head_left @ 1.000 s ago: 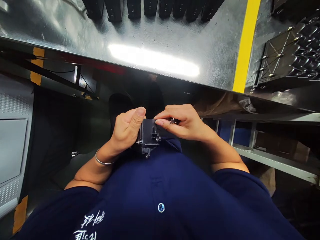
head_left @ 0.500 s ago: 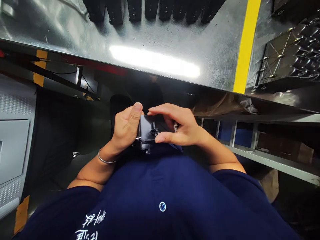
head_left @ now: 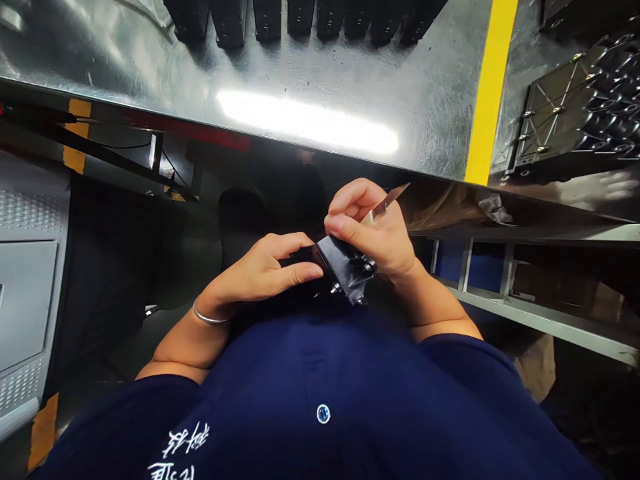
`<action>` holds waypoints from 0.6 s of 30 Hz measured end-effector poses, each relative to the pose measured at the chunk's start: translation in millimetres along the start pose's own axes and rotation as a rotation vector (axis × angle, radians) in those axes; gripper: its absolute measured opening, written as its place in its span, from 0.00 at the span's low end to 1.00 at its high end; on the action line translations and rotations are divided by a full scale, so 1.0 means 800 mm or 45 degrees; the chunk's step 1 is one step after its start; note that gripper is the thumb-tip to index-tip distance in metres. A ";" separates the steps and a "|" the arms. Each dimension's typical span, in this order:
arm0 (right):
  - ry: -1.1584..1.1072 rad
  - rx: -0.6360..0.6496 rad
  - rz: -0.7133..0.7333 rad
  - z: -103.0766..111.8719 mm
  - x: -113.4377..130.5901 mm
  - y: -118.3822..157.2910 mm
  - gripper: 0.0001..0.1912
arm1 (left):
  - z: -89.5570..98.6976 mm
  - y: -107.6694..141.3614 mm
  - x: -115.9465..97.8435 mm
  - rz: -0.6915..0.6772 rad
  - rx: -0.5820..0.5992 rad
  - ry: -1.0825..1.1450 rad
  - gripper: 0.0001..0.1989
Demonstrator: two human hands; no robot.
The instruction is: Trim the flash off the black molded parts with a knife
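Note:
A glossy black box-like part (head_left: 341, 265) with small projecting lugs is held tilted in front of my body. My left hand (head_left: 270, 270) is closed on its left end, thumb on the near side. My right hand (head_left: 377, 230) is closed around a slim knife (head_left: 393, 199), whose pointed blade sticks out up and to the right, away from the part. The fingers of that hand lie against or just over the part's upper right edge; I cannot tell if they touch it. The knife's other end is hidden in the hand.
A shiny metal bench (head_left: 425, 87) lies ahead, with a row of black blocks (head_left: 300, 17) at the back and a yellow stripe (head_left: 493, 93). Black moulded parts (head_left: 565, 107) are stacked at the right. A grey perforated unit (head_left: 30, 293) stands left; metal shelving (head_left: 545, 313) is right.
The part has turned and shifted right. My left hand has gone from upright to lying along its left end. My right hand has moved up, and the knife blade now shows above it.

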State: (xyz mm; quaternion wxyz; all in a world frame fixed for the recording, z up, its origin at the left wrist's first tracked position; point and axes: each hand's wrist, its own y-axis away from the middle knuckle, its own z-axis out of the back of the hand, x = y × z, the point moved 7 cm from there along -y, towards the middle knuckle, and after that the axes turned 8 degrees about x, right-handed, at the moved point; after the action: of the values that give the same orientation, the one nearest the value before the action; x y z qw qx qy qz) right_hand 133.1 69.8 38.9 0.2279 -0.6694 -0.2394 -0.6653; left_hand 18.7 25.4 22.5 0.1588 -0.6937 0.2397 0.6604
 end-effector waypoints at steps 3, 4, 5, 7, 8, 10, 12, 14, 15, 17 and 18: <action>0.195 -0.109 0.020 0.009 -0.005 -0.007 0.18 | 0.013 0.006 0.008 0.016 -0.237 0.011 0.20; 0.272 -0.157 0.041 0.014 -0.005 -0.009 0.19 | 0.018 0.009 0.011 0.009 -0.330 0.013 0.20; 0.347 -0.205 0.064 0.018 -0.005 -0.011 0.21 | 0.022 0.013 0.013 -0.009 -0.410 0.009 0.21; 0.459 -0.267 0.095 0.028 -0.002 -0.013 0.23 | 0.030 0.020 0.015 -0.052 -0.537 -0.010 0.20; 0.486 -0.272 0.101 0.032 0.000 -0.013 0.24 | 0.034 0.023 0.016 -0.069 -0.598 -0.021 0.20; 0.484 -0.243 0.088 0.037 0.000 -0.012 0.26 | 0.043 0.029 0.017 -0.089 -0.704 -0.040 0.20; 0.444 -0.206 0.051 0.039 -0.003 -0.009 0.27 | 0.050 0.034 0.019 -0.079 -0.776 -0.052 0.19; 0.402 -0.173 0.024 0.037 -0.007 -0.007 0.26 | 0.053 0.035 0.019 -0.066 -0.800 -0.046 0.20; 0.384 -0.165 0.021 0.036 -0.009 -0.006 0.26 | 0.053 0.034 0.020 -0.059 -0.799 -0.038 0.20; 0.361 -0.156 0.030 0.033 -0.009 -0.005 0.24 | 0.051 0.033 0.019 -0.056 -0.795 -0.026 0.20; 0.359 -0.152 0.041 0.031 -0.008 -0.005 0.23 | 0.050 0.033 0.018 -0.058 -0.794 -0.026 0.20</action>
State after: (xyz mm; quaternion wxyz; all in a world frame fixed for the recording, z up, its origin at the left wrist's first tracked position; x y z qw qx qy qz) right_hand 150.3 88.3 32.1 0.2295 -0.5855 -0.1542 -0.7621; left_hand -29.2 23.2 7.7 -0.0446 -0.7074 0.0083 0.7054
